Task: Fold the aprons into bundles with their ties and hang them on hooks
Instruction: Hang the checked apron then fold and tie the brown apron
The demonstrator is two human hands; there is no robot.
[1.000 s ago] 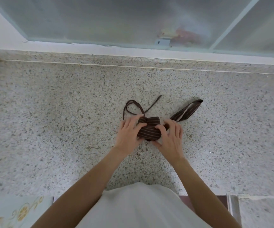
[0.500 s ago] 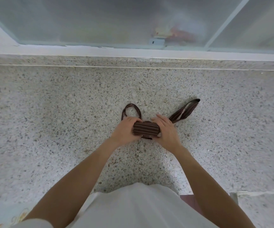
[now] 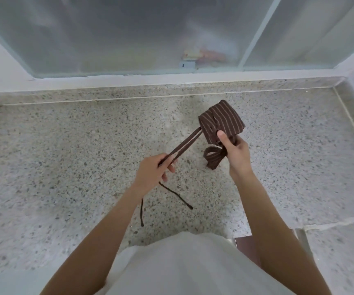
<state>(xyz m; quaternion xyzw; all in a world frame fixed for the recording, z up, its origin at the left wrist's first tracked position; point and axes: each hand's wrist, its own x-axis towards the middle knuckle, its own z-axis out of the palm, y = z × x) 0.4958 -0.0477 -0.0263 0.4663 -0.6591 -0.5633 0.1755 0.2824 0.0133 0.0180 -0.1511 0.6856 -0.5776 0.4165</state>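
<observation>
A brown striped apron is rolled into a small bundle (image 3: 222,121), held up above the speckled stone counter (image 3: 69,158). My right hand (image 3: 235,152) grips the bundle from below, thumb pressed on its front. A wide striped loop (image 3: 214,157) hangs under that hand. Two thin brown ties (image 3: 186,143) run taut from the bundle down-left into my left hand (image 3: 153,171), which is closed around them. The loose tie ends (image 3: 171,193) trail below my left hand onto the counter.
A frosted sliding window (image 3: 150,33) with a white sill runs along the back of the counter. The counter has a raised rim at the left and right. A white garment on my body (image 3: 182,265) fills the bottom of the view.
Both hands were pressing the bundle on the counter. Now my right hand has lifted it up and to the right, and my left hand has pulled the ties out taut to the left.
</observation>
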